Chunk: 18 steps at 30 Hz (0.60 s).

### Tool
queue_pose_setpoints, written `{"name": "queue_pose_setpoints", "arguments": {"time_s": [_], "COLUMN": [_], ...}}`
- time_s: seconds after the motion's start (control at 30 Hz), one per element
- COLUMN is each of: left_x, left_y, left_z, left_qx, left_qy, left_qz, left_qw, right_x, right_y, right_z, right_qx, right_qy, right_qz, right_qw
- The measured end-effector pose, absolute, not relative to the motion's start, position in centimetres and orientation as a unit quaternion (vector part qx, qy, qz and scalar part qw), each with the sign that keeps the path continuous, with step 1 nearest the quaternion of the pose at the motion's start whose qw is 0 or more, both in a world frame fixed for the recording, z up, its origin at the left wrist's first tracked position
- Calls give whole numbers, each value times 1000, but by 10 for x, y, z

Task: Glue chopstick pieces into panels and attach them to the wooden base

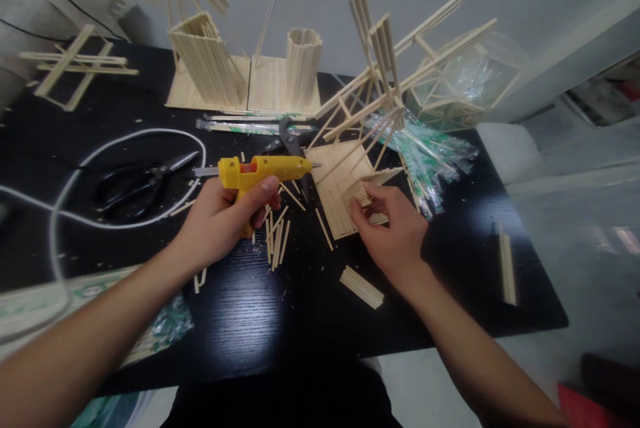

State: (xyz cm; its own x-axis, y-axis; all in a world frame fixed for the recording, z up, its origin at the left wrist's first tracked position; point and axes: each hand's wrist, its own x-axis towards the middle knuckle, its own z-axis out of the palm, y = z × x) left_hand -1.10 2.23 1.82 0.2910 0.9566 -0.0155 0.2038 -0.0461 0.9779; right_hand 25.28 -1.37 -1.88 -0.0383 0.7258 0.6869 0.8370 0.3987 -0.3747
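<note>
My left hand (223, 218) is wrapped around the handle of a yellow hot glue gun (280, 167), its nozzle pointing right toward a flat base of wooden sticks (334, 175). A clear glue stick (206, 172) juts from the gun's rear. Over the front of that base, my right hand (395, 228) pinches a small panel of joined sticks (360, 193); the fingers partly cover it. Behind this hand, a stick frame with blade-like bundles (383, 58) rises at the base. Closer to me lies a short bundle of sticks (362, 287).
Black scissors-like cutters (145, 181) lie left inside a loop of white cable (113, 141). Loose cut sticks (276, 238) scatter mid-table. Stick towers (207, 58) stand at the back, with pliers (286, 138) before them. Plastic-wrapped sticks (430, 155) lie right. The black table's edge (565, 321) is nearby.
</note>
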Motion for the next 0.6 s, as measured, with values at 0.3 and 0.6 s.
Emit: {"name": "queue_pose_setpoints", "arguments": {"time_s": [0.3, 0.6], "left_x": [-11, -11], "left_y": [22, 22], "left_z": [19, 18], "left_qx": [620, 620], "left_qy": [468, 471], "left_qz": [371, 371], "left_qw": [509, 506], "right_x": [252, 250], "right_y": [-15, -16], "right_z": [-18, -16], "right_qx": [-545, -523], "right_qy": [-722, -736], "right_qz": [-80, -84], "right_qw": [419, 422]}}
